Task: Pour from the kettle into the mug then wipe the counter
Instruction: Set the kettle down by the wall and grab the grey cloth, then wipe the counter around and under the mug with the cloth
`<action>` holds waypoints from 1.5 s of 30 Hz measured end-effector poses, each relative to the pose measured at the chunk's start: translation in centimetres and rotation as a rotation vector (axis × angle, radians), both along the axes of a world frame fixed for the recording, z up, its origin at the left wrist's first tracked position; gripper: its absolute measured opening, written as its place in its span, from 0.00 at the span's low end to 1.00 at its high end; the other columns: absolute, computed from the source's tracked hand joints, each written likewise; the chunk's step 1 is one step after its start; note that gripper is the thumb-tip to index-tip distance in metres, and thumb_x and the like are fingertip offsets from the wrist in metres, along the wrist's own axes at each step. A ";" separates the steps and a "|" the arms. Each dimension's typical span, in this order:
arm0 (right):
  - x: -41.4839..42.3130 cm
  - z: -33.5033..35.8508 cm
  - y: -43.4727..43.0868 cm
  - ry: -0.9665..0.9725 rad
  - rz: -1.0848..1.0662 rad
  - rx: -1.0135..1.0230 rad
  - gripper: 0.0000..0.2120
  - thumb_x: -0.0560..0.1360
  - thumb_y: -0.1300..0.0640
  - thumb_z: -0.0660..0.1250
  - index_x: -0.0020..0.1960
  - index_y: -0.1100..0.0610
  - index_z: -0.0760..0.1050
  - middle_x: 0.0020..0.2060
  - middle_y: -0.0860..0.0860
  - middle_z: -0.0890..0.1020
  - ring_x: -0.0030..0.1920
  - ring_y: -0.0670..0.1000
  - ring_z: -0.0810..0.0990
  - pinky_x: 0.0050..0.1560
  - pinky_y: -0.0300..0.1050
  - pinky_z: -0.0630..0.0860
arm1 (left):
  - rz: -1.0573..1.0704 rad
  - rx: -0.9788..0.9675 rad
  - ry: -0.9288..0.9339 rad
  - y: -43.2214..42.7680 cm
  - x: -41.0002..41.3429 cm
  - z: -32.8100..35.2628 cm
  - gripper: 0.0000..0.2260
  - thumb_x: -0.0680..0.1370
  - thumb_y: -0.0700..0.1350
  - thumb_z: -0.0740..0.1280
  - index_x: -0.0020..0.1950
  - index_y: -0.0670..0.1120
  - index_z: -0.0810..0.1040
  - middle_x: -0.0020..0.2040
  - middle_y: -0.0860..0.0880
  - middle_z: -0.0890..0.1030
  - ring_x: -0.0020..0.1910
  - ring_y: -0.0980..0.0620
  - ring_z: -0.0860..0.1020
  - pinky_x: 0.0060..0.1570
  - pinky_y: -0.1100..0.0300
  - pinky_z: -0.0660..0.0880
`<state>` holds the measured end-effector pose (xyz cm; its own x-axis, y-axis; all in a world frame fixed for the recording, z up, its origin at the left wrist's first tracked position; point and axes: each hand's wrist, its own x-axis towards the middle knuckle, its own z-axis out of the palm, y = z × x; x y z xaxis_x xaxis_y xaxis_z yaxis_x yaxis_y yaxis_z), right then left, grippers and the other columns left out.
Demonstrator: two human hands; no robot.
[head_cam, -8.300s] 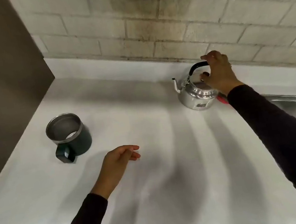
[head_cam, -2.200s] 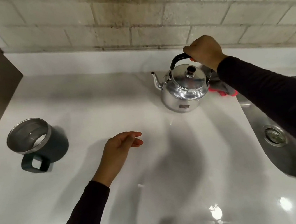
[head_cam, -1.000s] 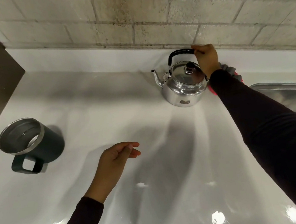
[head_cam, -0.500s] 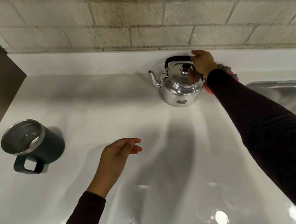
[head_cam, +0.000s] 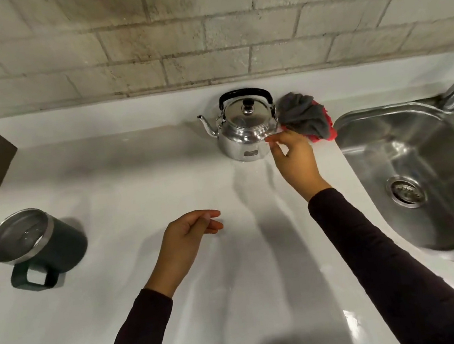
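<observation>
A: The kettle [head_cam: 246, 129] stands upright at the back of the white counter [head_cam: 135, 184], close to the low upstand under the brick wall [head_cam: 201, 30]. Its thin curved spout points left, so spout to body runs left-right along the wall. The black handle arches over the domed lid, the knob on top.

B: And the right hand [head_cam: 295, 160]?

A: It hangs just in front of the kettle's right flank, fingers spread loosely, gripping nothing. The fingertips [head_cam: 270, 138] sit at the kettle's lower edge, and whether they touch the metal I cannot tell. Beside them is a crumpled grey cloth [head_cam: 303, 117] with red at its fringe, bunched against the kettle's right side.

B: The left hand [head_cam: 188, 234]?

A: It hovers over the middle of the counter, fingers curled partway, empty, well apart from everything.

B: Where's the mug [head_cam: 37, 240]?

A: Far left, upright, dark body with a steel rim and lining, its squared handle toward the camera. Something pale glints inside, and I cannot make it out.

B: Surfaces?

A: The counter is glossy, with soft shadows and bright glints near the front edge. The kettle is polished metal, mirror-bright, with a small label low on its front, too small to read. The steel sink [head_cam: 421, 163] on the right is cut off by the frame, drain showing. Dark sleeves cover both forearms.
</observation>
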<state>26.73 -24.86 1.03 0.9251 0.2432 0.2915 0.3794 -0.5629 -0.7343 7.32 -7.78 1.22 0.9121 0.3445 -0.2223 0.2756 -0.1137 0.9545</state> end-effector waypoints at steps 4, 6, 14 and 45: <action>-0.5 -1.5 -2.7 0.117 -0.104 0.005 0.10 0.76 0.62 0.62 0.53 0.58 0.81 0.49 0.55 0.84 0.49 0.56 0.80 0.60 0.61 0.72 | -0.033 -0.009 0.001 -1.5 0.8 0.0 0.13 0.79 0.43 0.60 0.44 0.56 0.82 0.36 0.58 0.85 0.39 0.60 0.83 0.41 0.77 0.71; 0.1 -2.4 -4.4 0.180 -0.161 -0.009 0.11 0.76 0.62 0.61 0.53 0.58 0.80 0.48 0.56 0.85 0.49 0.57 0.81 0.61 0.60 0.73 | -0.056 -0.014 0.006 -2.5 1.4 -0.1 0.12 0.79 0.44 0.60 0.44 0.56 0.82 0.36 0.58 0.85 0.39 0.59 0.83 0.41 0.76 0.72; 8.2 -4.4 -10.4 0.253 -0.363 0.024 0.11 0.75 0.66 0.59 0.48 0.68 0.79 0.43 0.62 0.82 0.43 0.59 0.79 0.48 0.49 0.76 | -0.114 -0.009 0.025 -5.6 3.7 -1.2 0.14 0.79 0.42 0.60 0.43 0.56 0.82 0.36 0.57 0.86 0.39 0.59 0.83 0.42 0.75 0.73; -12.4 5.4 7.0 0.339 0.228 0.583 0.08 0.79 0.62 0.59 0.43 0.52 0.69 0.36 0.42 0.74 0.36 0.34 0.72 0.40 0.28 0.71 | 0.138 0.054 -0.002 4.7 -6.3 0.3 0.11 0.79 0.43 0.60 0.46 0.53 0.82 0.38 0.58 0.86 0.41 0.60 0.83 0.47 0.66 0.73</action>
<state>14.35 -17.84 6.39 0.9324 0.3338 0.1388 0.1388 0.0239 -0.9900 1.04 -3.09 1.53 0.8557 0.4779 -0.1982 0.2901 -0.1259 0.9487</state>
